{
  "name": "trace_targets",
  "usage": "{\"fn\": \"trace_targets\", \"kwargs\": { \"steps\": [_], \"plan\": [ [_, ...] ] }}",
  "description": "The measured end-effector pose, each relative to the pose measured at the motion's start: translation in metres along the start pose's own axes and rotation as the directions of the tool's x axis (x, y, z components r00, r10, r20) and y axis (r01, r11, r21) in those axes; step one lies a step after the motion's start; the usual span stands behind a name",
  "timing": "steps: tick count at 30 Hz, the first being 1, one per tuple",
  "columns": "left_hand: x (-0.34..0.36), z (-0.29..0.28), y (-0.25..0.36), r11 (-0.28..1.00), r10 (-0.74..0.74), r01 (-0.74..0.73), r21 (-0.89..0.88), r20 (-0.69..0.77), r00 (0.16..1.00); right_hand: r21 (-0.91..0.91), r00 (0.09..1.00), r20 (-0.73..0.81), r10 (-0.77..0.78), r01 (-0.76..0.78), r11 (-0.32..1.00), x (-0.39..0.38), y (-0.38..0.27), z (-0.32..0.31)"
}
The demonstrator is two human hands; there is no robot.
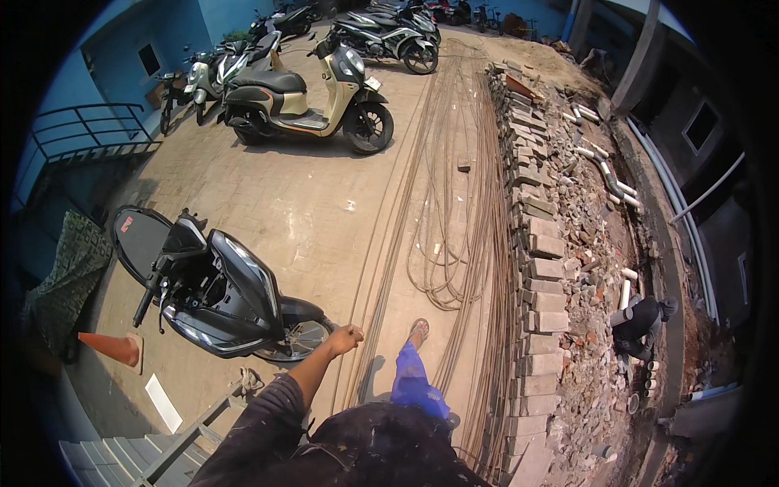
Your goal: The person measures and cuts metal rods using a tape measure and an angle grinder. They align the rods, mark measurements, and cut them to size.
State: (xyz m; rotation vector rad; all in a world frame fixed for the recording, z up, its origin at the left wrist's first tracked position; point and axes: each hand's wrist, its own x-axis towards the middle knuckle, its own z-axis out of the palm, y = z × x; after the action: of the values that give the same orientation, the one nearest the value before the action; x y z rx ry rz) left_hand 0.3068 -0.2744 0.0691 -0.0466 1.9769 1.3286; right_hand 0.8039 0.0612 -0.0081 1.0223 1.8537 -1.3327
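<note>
Paved ground [284, 195] fills the middle of the frame, with long thin rods [493, 243] running from upper to lower centre. A row of blocks [545, 270] lines their right side. The dark scooter [239, 292] stands lower left (its front wheel [302, 339] just beside the left hand [347, 338]). That hand's fingers look curled; whether around anything, I cannot tell.

Bright sunlight across the pavement [276, 183], shadow beneath the beige scooter [288, 104], bent fisheye edges, black corners

Black scooter [221, 296] (upright), parked
</note>
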Motion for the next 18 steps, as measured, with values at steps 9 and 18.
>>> {"fn": "trace_targets", "kwargs": {
  "steps": [9, 18],
  "plan": [
    [0.191, -0.100, 0.058, 0.943, -0.326, 0.332, -0.002, -0.196, 0.925, 0.289, 0.998, -0.069, 0.005, 0.015, 0.957, 0.207, -0.256, -0.215],
    [0.297, -0.161, 0.108, 0.673, -0.739, 0.740, 0.006, -0.053, 0.672, 0.261, 0.888, -0.431, -0.162, 0.295, 0.919, 0.421, -0.643, -0.444]
  ]
}}
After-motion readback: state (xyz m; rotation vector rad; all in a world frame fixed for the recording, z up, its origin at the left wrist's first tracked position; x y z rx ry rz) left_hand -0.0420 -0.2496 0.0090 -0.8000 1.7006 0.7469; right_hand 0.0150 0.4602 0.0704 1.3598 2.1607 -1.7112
